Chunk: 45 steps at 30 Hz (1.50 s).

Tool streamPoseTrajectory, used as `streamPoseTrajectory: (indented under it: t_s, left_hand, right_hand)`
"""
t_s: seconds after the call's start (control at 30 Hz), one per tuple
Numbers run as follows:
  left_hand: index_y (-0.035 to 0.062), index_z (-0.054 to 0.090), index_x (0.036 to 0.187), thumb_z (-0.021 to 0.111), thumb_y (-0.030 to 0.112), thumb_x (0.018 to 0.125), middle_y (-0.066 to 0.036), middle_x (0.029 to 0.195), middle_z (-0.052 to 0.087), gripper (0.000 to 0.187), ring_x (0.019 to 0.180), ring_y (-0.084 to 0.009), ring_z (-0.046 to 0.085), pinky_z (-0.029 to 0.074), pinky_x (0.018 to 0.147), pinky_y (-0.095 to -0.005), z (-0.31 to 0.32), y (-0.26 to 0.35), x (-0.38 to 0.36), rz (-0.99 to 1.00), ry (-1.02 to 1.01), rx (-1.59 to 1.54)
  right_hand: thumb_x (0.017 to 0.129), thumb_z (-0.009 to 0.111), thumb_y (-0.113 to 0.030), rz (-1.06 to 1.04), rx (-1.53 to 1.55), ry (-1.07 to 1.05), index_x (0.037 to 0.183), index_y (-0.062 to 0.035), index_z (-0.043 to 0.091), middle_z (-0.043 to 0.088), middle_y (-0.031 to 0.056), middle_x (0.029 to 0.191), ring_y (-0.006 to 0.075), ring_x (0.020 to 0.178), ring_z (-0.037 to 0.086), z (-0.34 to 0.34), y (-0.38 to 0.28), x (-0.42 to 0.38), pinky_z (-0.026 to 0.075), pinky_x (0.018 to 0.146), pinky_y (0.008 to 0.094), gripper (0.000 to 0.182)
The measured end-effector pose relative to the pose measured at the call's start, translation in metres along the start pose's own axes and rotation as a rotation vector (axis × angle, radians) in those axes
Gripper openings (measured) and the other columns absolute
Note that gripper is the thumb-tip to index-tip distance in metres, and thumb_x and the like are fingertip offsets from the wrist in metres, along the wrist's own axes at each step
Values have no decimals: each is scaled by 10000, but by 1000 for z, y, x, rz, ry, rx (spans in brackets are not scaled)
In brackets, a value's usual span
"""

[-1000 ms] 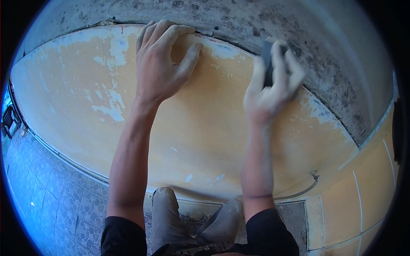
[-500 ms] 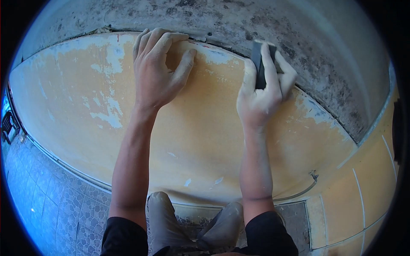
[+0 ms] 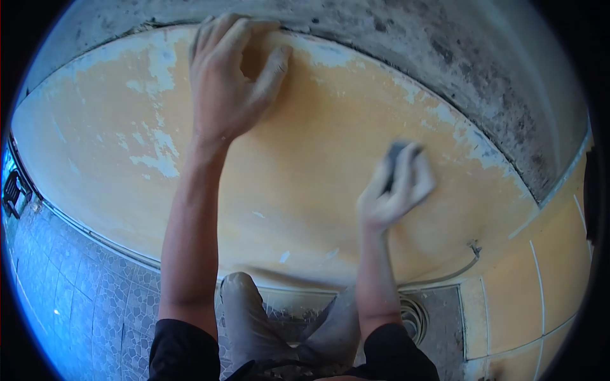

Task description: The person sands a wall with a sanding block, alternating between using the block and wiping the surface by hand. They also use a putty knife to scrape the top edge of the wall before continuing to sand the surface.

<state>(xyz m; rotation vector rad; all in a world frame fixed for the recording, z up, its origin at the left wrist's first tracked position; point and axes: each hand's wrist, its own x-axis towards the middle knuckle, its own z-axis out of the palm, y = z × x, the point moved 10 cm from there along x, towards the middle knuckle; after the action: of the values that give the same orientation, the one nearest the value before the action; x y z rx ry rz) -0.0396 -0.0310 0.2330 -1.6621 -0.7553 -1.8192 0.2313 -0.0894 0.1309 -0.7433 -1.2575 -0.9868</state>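
Observation:
My right hand (image 3: pixel 397 200), dusted white and blurred by motion, is wrapped round a dark grey sanding block (image 3: pixel 400 151) against the yellow wall (image 3: pixel 305 178). The block lies partly hidden under the fingers. Higher up on the left, my left hand (image 3: pixel 229 82) rests at the wall's top edge with the thumb spread from the fingers. It holds nothing, and its fingertips reach onto the rim. Pale patches of bared or worn paint (image 3: pixel 162 155) show on the wall near that hand and along the top edge.
Rough grey concrete (image 3: pixel 413 38) lies beyond the wall's top edge. A tap (image 3: pixel 474 246) with a hose sticks out low on the right, and a coiled hose (image 3: pixel 414 317) lies on the floor beside my right arm. Patterned tiles (image 3: pixel 95 298) cover the floor at left, where a dark chair (image 3: pixel 14 190) stands.
My right hand has moved down the wall with the sanding block, away from the top edge. My left hand stays at the edge; the view has shifted slightly.

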Motion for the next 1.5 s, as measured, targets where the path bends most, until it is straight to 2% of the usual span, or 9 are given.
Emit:
streamPoseTrajectory:
  t_s: [0.27,0.53,0.8,0.87,0.93,1.0,1.33,1.4,1.5]
  left_hand:
    - [92,731,1057,736,195,851,-66,1044,667,230,1067,-289,589,417,1029,-409,1,2,-1,32,28,6]
    - [82,734,991,716,149,866,-41,950,656,143,970,-257,575,416,960,-385,7,3,0,4,97,-3]
    - [91,731,1040,715,184,909,-28,1016,669,161,1031,-239,566,383,1034,-402,6,-1,-1,-45,32,30]
    - [90,729,1048,713,189,915,-30,1026,669,166,1041,-238,564,380,1043,-407,4,1,0,-45,25,25]
    - [80,722,1030,706,183,923,-38,1010,659,150,1036,-245,563,385,1027,-405,5,3,0,-37,18,43]
    - [67,725,1033,698,170,933,-43,1005,658,146,1034,-237,565,399,1009,-389,6,4,0,-63,34,61]
    - [60,711,1040,725,188,906,-68,1020,649,186,1063,-281,572,385,1031,-416,1,8,4,-58,-24,58]
    - [60,711,1051,730,193,901,-70,1028,651,201,1075,-284,573,384,1037,-415,-1,9,6,-54,-39,62]
    - [58,713,1054,736,200,896,-73,1026,655,213,1073,-287,577,393,1029,-410,0,6,5,-72,-47,53]
  right_hand:
    - [876,776,-158,-131,51,-454,1066,-391,798,635,-72,1181,144,966,535,-9,-22,-217,319,1014,459,301]
    - [1006,643,-57,299,-80,103,1350,39,639,527,229,1302,272,1121,607,-46,75,-1,540,838,366,357]
    - [950,702,-257,-465,-53,-399,1266,-223,758,590,26,1420,179,970,552,-16,-25,-157,420,894,363,323]
    - [960,699,-189,-330,44,-451,1277,-184,752,606,44,1349,163,945,517,-31,15,-156,421,829,335,321]
    - [972,698,-136,844,1012,-240,1300,-109,731,588,108,1279,188,1007,532,-5,138,-163,454,822,345,331]
    - [955,734,-90,159,-147,59,1333,-49,695,593,129,1243,209,1037,581,-68,102,-15,528,825,351,382]
    - [892,773,-204,-445,-77,-232,1342,-218,719,643,5,1229,183,957,541,-24,23,-42,390,866,368,454]
    - [946,746,-156,166,-95,-584,1227,-11,743,634,114,1184,269,1108,555,-18,137,-74,465,911,411,316]
    - [973,716,-172,130,-294,137,1355,-13,662,607,168,1217,278,1054,595,-100,160,7,494,926,416,417]
